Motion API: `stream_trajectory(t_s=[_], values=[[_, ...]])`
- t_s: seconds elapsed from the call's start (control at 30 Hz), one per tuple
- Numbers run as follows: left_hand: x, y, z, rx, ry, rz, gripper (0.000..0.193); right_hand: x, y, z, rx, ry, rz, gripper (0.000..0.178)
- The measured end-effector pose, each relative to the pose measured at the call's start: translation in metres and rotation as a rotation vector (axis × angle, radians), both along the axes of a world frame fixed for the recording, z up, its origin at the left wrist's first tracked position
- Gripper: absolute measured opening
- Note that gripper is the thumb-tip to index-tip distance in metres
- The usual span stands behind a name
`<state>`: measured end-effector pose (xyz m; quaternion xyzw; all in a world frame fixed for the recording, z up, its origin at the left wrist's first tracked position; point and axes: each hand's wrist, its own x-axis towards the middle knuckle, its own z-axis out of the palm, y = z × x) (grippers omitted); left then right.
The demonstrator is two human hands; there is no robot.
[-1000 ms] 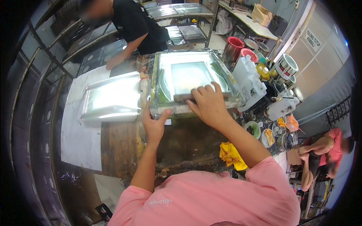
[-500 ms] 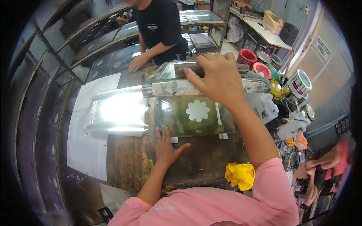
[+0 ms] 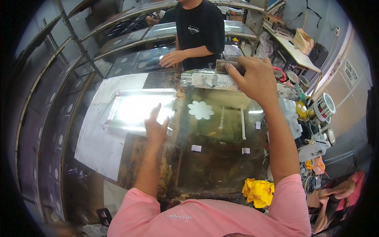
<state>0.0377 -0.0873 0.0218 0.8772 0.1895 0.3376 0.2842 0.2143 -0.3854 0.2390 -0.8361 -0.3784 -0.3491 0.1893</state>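
Observation:
My left hand (image 3: 156, 127) has its fingers stretched apart over a glossy clear sheet or stack (image 3: 142, 108) that shines with glare; contact I cannot tell. My right hand (image 3: 257, 79) grips a dark wooden bar (image 3: 224, 66), thumb on the near side, above a pale, paint-stained frame bar (image 3: 209, 80) at the table's far side. Under that bar lies a greenish see-through area with a white flower shape (image 3: 200, 110) at its left. A white strip (image 3: 243, 124) stands at its right, and small white paper tabs (image 3: 196, 148) lie near it.
A crumpled yellow cloth (image 3: 258, 192) lies at the table's near right. Paint cans (image 3: 324, 106) and tubs crowd the right side. White paper (image 3: 98, 148) covers the table's left. Racks (image 3: 63, 71) stand beyond. Opposite me stands a person in black (image 3: 199, 35); another sits at lower right.
My left hand has moved left from the greenish area to the glossy sheet. The flower shape sits farther left from the white strip. The view has shifted; my right hand keeps its grip.

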Motion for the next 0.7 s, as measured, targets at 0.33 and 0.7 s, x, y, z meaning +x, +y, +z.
stream_trajectory(t_s=[0.33, 0.7], values=[[0.004, 0.134, -0.014, 0.137, 0.441, 0.327, 0.091, -0.011, 0.002, 0.002, -0.035, 0.036, -0.016, 0.046], [-0.051, 0.022, -0.065, 0.336, 0.525, 0.090, 0.067, -0.003, 0.003, -0.001, -0.082, 0.039, -0.047, 0.049]])
